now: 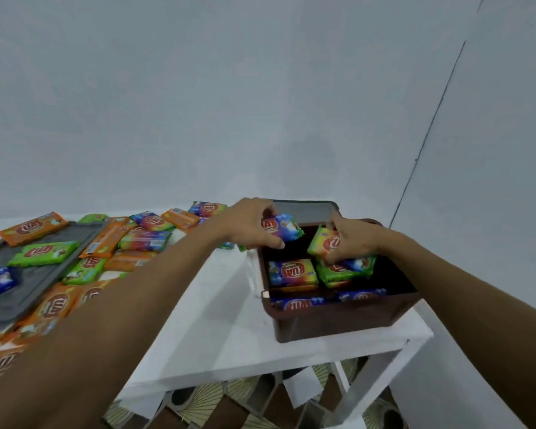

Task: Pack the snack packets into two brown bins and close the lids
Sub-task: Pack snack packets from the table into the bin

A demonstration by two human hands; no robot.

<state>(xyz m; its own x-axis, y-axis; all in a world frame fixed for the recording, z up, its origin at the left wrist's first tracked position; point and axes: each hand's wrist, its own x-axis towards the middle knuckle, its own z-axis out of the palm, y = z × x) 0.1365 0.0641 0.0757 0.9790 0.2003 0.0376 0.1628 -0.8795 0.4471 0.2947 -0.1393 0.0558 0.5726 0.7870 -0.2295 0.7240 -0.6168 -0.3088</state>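
At the far left a grey lid (pixel 36 287) lies flat on the white counter (pixel 217 308), with loose snack packets (pixel 44 253) on it and heaped round it up to the back wall. To the right of the heap a bare strip of counter runs from the front edge back to the bin, and the left forearm crosses above it. The left hand (pixel 248 222) hovers over the bin's left rear corner, fingers and thumb curled round a blue packet (pixel 287 228) held clear of the rim. The brown bin (pixel 338 323) sits open at the counter's right end, close to the front and right edges. Packets lie in rows inside it (pixel 293 272), with a dark gap left along the back. A second grey lid (pixel 304 208) shows just behind the bin. The right hand (pixel 351 241) reaches inside the bin on its right half, gripping a green and orange packet (pixel 321 243) that is tilted above a stack of green packets (pixel 341 270).
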